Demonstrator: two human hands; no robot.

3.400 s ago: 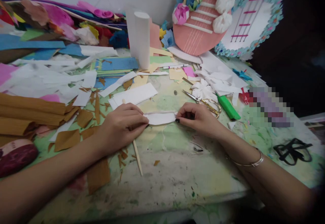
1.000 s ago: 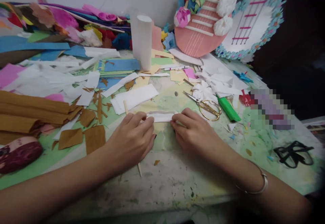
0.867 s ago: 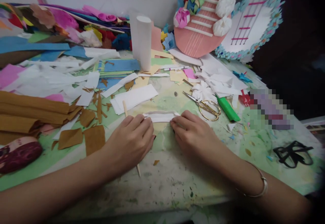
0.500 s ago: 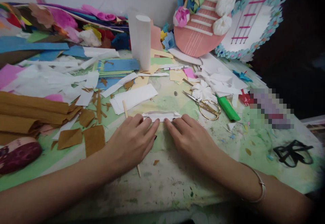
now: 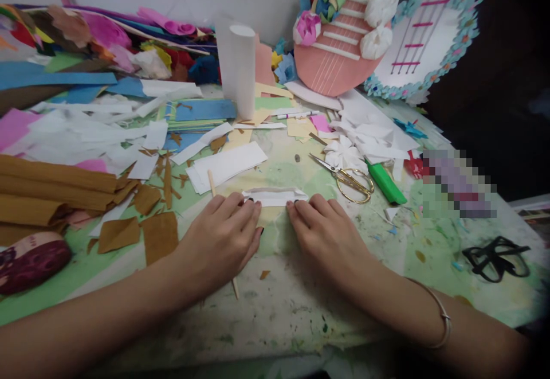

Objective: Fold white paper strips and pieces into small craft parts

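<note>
At the near left lies a rounded maroon-and-cream object (image 5: 36,261), with a pleated sheet of brown crepe paper (image 5: 55,190) just beyond it. Right of these, two small brown paper rectangles (image 5: 160,237) lie on the green-and-white stained tabletop (image 5: 283,310).

Next comes the left hand (image 5: 226,233), its fingers bunched and curled, fingertips at the left end of a narrow, folded white paper strip (image 5: 275,197). A thin, pale wooden stick (image 5: 235,289) runs beneath this hand, showing at both far and near sides. The folded strip lies in the middle of the scene, its long edge running left to right, with a raised fold along the far side.

The right hand (image 5: 329,233) mirrors the left, fingers gathered narrowly at the strip's right end. Whether either hand pinches the paper or only presses it, I cannot tell.

The strip looks very light, thin and pliable, likely to crease readily and tear if pulled; its two short ends seem the best hold.

Farther right lie gold-handled metal scissors (image 5: 354,185) and a bright green, wrapped cylindrical object (image 5: 387,183).
</note>
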